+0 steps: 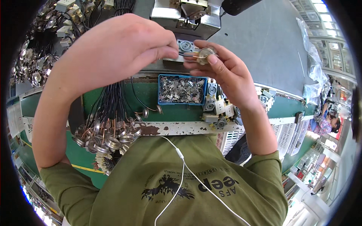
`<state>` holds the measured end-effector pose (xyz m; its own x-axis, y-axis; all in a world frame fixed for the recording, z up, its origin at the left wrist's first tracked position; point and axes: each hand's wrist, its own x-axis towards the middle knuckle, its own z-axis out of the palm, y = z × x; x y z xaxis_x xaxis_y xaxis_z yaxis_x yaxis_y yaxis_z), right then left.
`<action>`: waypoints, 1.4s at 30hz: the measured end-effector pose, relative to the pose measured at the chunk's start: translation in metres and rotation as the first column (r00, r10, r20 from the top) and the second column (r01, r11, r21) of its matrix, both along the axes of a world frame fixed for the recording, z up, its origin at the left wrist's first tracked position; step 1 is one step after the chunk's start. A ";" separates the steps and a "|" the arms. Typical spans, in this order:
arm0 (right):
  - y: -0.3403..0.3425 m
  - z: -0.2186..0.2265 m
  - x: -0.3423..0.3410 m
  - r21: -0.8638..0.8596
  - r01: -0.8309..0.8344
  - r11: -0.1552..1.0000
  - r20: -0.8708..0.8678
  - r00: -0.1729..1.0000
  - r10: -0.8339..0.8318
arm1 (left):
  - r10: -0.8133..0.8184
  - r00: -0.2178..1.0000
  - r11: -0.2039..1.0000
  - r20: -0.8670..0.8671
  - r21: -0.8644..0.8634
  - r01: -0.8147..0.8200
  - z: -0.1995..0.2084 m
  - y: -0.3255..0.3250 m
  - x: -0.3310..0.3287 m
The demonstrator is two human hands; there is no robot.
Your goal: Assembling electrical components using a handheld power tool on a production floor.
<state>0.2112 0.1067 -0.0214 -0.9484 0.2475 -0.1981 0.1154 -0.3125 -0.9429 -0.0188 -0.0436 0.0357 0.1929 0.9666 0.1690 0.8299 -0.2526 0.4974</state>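
Observation:
My right hand (pixel 230 71) is closed on a round metal disc (pixel 205 55), held between thumb and fingers. A thin copper-coloured stem reaches from the disc toward my left hand (pixel 132 47). The left fingers are pinched together at the dark lead (pixel 183 54) that joins the stem; their tips are partly hidden. Just behind the hands, at the foot of a metal fixture (pixel 188 22), lies a pale switch-like body (pixel 185 45) with a round centre. My left wrist is bent above the bench.
A blue tray (pixel 160 90) of small metal pieces stands below the hands. To its right are several pale switch bodies (pixel 220 109). Black leads with metal discs (pixel 107 137) hang at left, with more heaped at far left (pixel 36 67). Another person (pixel 324 124) is at far right.

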 end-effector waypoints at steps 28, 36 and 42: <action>-0.031 0.014 0.003 0.406 0.351 0.844 -0.117 0.936 -0.332 | 0.096 0.994 0.985 -0.052 0.147 -0.087 -0.020 -0.011 0.012; -0.011 0.031 -0.006 0.633 -0.021 0.774 0.034 0.999 0.000 | 0.095 0.971 0.983 -0.220 0.175 -0.057 -0.025 -0.013 0.017; -0.002 0.026 -0.013 0.726 -0.187 0.662 0.082 0.979 0.186 | 0.014 0.967 0.983 -0.253 0.180 0.032 -0.031 -0.013 0.016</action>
